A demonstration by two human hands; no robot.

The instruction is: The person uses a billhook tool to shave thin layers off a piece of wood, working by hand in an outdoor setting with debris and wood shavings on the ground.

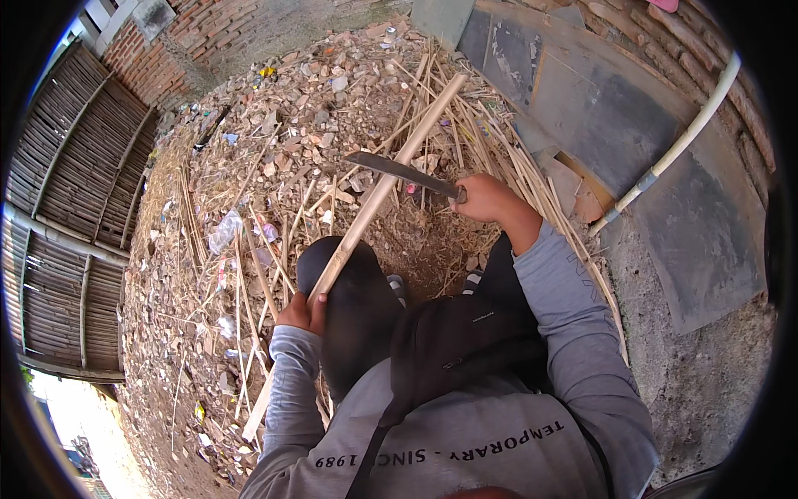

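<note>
A long split bamboo strip (376,200) slants across my right-to-left view, from the lower left up past my knees. My left hand (304,314) is wrapped round it beside my left knee. In my right hand (490,202) is the handle of a machete (397,169), its dark blade pointing left. The blade lies across the strip's upper part and seems to touch it. The handle is mostly hidden in my fingers. The strip's lower end shows beyond my left forearm.
Loose bamboo sticks (517,166) lie in a pile at the right, with thinner ones (249,324) at the left. Rubble (307,125) and litter cover the ground. Dark panels (573,100) and a pale pipe (677,150) lean at the right. A bamboo fence (71,158) stands at the left.
</note>
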